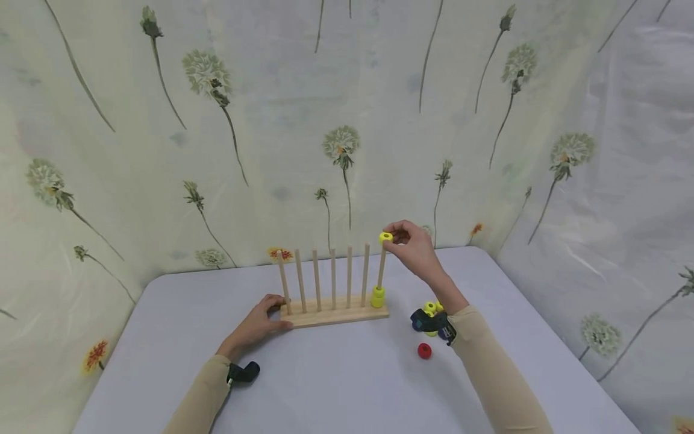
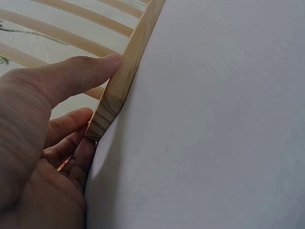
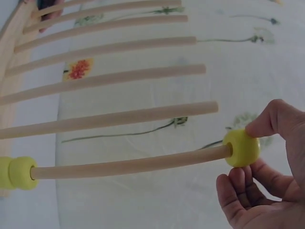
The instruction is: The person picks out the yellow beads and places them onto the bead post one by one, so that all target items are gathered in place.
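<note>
A wooden peg rack (image 1: 338,315) with a row of several upright pegs stands on the table. My left hand (image 1: 258,324) grips its left end, thumb against the front edge of the base (image 2: 127,62) and fingers around the end. At the far right peg (image 1: 382,268), my right hand (image 1: 416,250) pinches a yellow bead (image 1: 386,237) between thumb and fingers. In the right wrist view, the peg's tip enters the hole of this bead (image 3: 246,149). Two yellow beads (image 1: 378,296) sit stacked at the foot of that same peg. The other pegs carry no beads.
Several yellow and dark blue beads (image 1: 430,306) lie right of the rack, partly hidden by the right wrist camera (image 1: 434,324). A red bead (image 1: 425,351) lies nearer on the white table (image 1: 336,380). Behind the table hangs a flower-patterned curtain (image 1: 282,132).
</note>
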The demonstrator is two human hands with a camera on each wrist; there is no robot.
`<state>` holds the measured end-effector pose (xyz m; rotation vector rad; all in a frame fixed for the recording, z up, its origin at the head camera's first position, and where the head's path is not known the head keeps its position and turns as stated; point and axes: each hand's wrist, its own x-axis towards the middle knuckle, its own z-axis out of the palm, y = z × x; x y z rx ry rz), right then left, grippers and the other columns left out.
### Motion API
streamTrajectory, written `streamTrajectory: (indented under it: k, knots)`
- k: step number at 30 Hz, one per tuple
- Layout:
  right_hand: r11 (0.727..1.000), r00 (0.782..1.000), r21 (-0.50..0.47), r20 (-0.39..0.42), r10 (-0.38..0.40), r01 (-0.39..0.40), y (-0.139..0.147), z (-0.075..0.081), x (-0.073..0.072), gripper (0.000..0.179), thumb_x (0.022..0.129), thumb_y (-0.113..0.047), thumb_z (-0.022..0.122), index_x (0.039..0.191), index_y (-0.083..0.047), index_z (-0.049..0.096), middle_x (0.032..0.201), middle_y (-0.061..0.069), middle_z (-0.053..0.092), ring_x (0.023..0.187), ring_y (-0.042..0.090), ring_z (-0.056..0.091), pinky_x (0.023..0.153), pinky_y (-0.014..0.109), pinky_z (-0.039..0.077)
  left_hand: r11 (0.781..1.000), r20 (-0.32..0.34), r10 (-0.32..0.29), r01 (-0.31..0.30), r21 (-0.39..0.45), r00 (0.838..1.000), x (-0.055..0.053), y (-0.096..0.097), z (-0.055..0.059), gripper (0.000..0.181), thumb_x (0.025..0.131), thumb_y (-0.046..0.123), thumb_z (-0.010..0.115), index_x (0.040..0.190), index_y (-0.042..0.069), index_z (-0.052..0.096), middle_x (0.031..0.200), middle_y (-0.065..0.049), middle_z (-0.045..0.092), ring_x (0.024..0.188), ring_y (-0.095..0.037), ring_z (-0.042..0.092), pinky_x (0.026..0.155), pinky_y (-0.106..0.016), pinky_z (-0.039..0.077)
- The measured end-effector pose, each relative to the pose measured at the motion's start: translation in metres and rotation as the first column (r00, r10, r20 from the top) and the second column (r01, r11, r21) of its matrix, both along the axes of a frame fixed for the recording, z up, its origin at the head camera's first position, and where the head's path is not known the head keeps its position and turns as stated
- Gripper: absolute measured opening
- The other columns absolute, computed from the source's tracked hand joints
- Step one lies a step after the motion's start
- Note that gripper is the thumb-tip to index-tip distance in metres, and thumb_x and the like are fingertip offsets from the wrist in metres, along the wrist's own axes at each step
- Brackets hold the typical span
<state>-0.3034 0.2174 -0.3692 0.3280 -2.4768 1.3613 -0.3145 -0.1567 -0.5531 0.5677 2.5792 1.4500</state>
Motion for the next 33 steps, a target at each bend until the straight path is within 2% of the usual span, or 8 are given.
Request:
streamTrajectory:
  k: [10, 18, 24, 29, 33]
  knots:
    - [0.999, 0.999, 0.046, 0.049, -0.006, 0.004, 0.001, -0.007, -0.001, 0.026, 0.086, -0.016, 0.07, 0.11, -0.007, 0.062, 0.102, 0.009, 0.061, 0.089, 0.021, 0.058, 0.077, 0.029, 0.051, 1.0, -0.002, -0.006, 0.006, 0.0, 1.0, -0.001, 0.0, -0.001, 0.057, 0.075, 0.034, 0.083, 0.122, 0.01, 0.059, 0.132, -0.009, 0.05, 0.131, -0.031, 0.045, 0.112, -0.05, 0.033]
    - [0.999, 0.998, 0.037, 0.069, -0.005, 0.003, 0.001, -0.015, -0.001, 0.03, 0.087, -0.016, 0.069, 0.114, -0.005, 0.06, 0.103, 0.01, 0.06, 0.09, 0.022, 0.056, 0.08, 0.033, 0.049, 1.0, 0.0, -0.009, 0.009, 0.008, 1.0, -0.001, -0.001, -0.001, 0.057, 0.075, 0.034, 0.083, 0.122, 0.01, 0.059, 0.131, -0.008, 0.051, 0.13, -0.03, 0.046, 0.111, -0.049, 0.034]
    - [0.999, 0.997, 0.03, 0.073, -0.017, 0.015, 0.002, -0.016, 0.0, 0.033, 0.088, -0.016, 0.068, 0.115, -0.001, 0.06, 0.102, 0.011, 0.06, 0.091, 0.024, 0.057, 0.081, 0.037, 0.05, 1.0, -0.004, -0.007, 0.007, -0.004, 1.0, -0.001, 0.0, -0.001, 0.058, 0.075, 0.035, 0.083, 0.122, 0.01, 0.059, 0.131, -0.008, 0.051, 0.13, -0.03, 0.046, 0.111, -0.049, 0.034]
    - [1.0, 0.998, 0.016, 0.059, -0.019, 0.018, 0.004, -0.015, 0.002, 0.036, 0.088, -0.02, 0.069, 0.117, -0.002, 0.059, 0.107, 0.012, 0.059, 0.094, 0.023, 0.056, 0.083, 0.034, 0.05, 1.0, 0.004, -0.001, 0.001, -0.013, 1.0, 0.0, 0.0, 0.0, 0.059, 0.075, 0.035, 0.083, 0.123, 0.01, 0.058, 0.132, -0.007, 0.051, 0.13, -0.029, 0.046, 0.112, -0.048, 0.034]
    - [1.0, 0.998, -0.014, 0.059, -0.018, 0.019, 0.01, -0.019, 0.011, 0.034, 0.089, -0.019, 0.067, 0.118, -0.002, 0.058, 0.109, 0.013, 0.059, 0.096, 0.021, 0.057, 0.084, 0.025, 0.051, 1.0, 0.01, 0.0, 0.001, -0.008, 1.0, 0.0, 0.001, 0.001, 0.059, 0.075, 0.034, 0.083, 0.122, 0.01, 0.059, 0.132, -0.007, 0.051, 0.13, -0.029, 0.045, 0.112, -0.048, 0.033]
